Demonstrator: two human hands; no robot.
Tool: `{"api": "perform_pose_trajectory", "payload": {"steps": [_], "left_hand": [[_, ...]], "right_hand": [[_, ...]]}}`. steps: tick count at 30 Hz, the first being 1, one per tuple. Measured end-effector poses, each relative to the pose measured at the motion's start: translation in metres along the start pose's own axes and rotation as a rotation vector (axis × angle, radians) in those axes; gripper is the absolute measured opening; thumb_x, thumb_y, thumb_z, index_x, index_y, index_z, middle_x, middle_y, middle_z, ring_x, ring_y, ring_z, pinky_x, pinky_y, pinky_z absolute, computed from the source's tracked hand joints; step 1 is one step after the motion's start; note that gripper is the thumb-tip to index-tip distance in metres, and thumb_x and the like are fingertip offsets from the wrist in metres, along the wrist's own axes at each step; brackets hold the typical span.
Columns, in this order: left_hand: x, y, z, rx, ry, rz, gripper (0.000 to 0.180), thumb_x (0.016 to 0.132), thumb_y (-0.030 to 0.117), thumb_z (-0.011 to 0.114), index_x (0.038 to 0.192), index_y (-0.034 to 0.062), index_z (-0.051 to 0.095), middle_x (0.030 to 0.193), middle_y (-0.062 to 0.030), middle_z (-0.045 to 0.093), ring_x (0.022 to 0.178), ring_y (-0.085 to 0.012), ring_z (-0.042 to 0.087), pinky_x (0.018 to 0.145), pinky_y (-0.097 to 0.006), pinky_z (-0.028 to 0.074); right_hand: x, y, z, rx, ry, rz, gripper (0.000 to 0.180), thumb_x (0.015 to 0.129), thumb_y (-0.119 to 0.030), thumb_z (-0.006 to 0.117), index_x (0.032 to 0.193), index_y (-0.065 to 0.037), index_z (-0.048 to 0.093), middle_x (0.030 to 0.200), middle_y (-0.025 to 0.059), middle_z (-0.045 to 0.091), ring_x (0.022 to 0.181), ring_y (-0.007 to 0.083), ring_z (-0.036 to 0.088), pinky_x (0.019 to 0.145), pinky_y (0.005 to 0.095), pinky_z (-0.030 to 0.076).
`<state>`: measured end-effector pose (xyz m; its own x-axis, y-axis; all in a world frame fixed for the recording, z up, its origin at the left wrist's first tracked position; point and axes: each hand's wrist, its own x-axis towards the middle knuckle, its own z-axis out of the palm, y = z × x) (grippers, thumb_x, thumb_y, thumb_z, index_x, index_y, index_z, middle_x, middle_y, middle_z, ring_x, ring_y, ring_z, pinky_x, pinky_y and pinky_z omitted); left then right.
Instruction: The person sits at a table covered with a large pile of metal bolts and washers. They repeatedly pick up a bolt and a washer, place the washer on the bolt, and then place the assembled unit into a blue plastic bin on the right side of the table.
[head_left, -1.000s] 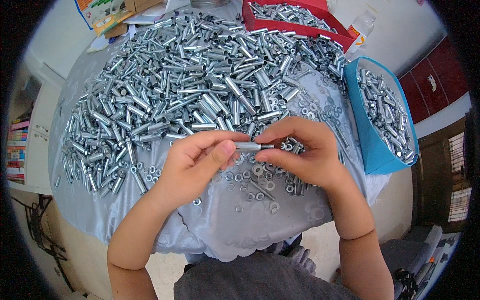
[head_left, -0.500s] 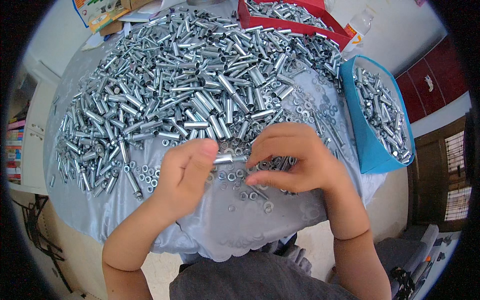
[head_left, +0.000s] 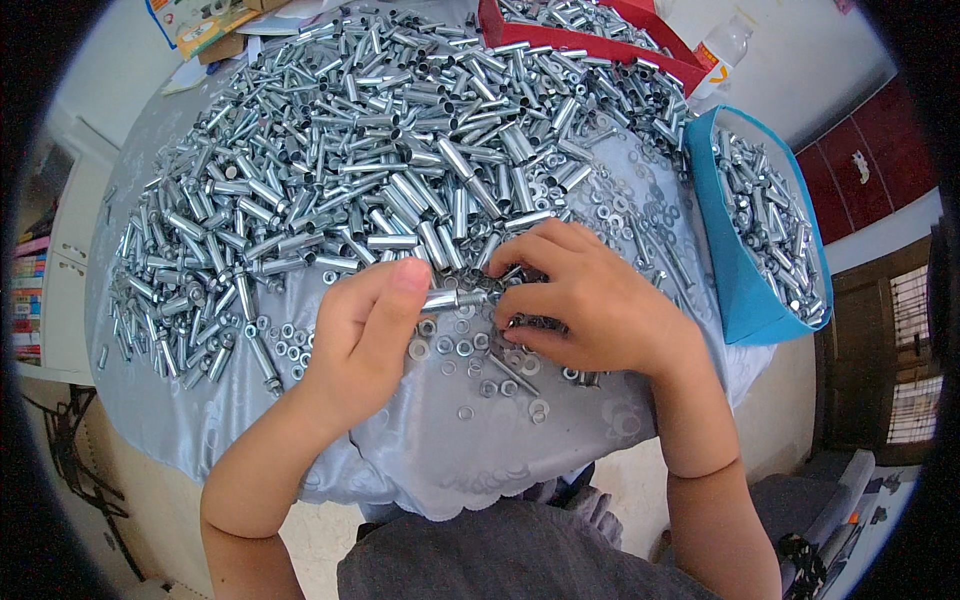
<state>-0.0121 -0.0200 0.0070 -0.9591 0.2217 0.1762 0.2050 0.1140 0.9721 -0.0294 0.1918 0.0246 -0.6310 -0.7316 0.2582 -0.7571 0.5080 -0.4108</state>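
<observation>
My left hand [head_left: 368,325] grips a short silver metal sleeve with a threaded bolt end [head_left: 452,298], held level above the table. My right hand [head_left: 590,300] meets it from the right, fingertips pinched on the bolt's threaded tip; what sits between those fingers is hidden. Below both hands, loose nuts and washers [head_left: 470,365] lie scattered on the pale grey tablecloth [head_left: 430,460]. A large heap of silver metal sleeves [head_left: 370,170] covers the table beyond my hands.
A blue bin [head_left: 745,290] with several assembled bolts stands at the right. A red tray [head_left: 590,40] of metal parts sits at the back, a plastic bottle [head_left: 725,45] beside it. Cardboard boxes [head_left: 205,25] lie at the back left. The table's front edge curves near my body.
Both hands stayed together on the sleeve and bolt, shifting only slightly; the right fingers have worked along the bolt's end.
</observation>
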Motion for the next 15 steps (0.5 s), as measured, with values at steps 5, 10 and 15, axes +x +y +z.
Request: {"api": "perform_pose_trajectory", "payload": {"steps": [5,10,15], "left_hand": [[0.0024,-0.0009,-0.0032,-0.002,-0.03,-0.045,0.04,0.093,0.029,0.042,0.062,0.0024,0.044,0.056,0.0042,0.036,0.055,-0.0043,0.031,0.048,-0.023,0.027],[0.0019,-0.0012,-0.0007,-0.009,-0.042,-0.032,0.039,0.093,0.026,0.043,0.061,0.0028,0.044,0.056,0.0047,0.036,0.055,-0.0036,0.03,0.047,-0.023,0.026],[0.0023,-0.0033,-0.0009,-0.015,-0.073,-0.061,0.039,0.092,0.026,0.044,0.061,0.0029,0.044,0.055,0.0052,0.035,0.054,-0.0036,0.03,0.047,-0.023,0.025]], "right_hand": [[0.0001,-0.0022,-0.002,0.029,-0.007,0.01,0.014,0.064,-0.011,0.066,0.078,-0.01,0.063,0.103,0.0065,0.054,0.096,0.0257,0.049,0.082,0.0355,0.038],[-0.0011,-0.0041,-0.0012,0.007,-0.034,0.007,0.015,0.065,-0.012,0.066,0.08,-0.011,0.063,0.105,0.0072,0.053,0.098,0.0264,0.047,0.083,0.0367,0.037],[0.0006,-0.0027,0.0012,0.063,-0.043,-0.005,0.013,0.068,-0.012,0.065,0.079,-0.01,0.06,0.1,0.0064,0.054,0.096,0.0266,0.047,0.081,0.0362,0.037]]}}
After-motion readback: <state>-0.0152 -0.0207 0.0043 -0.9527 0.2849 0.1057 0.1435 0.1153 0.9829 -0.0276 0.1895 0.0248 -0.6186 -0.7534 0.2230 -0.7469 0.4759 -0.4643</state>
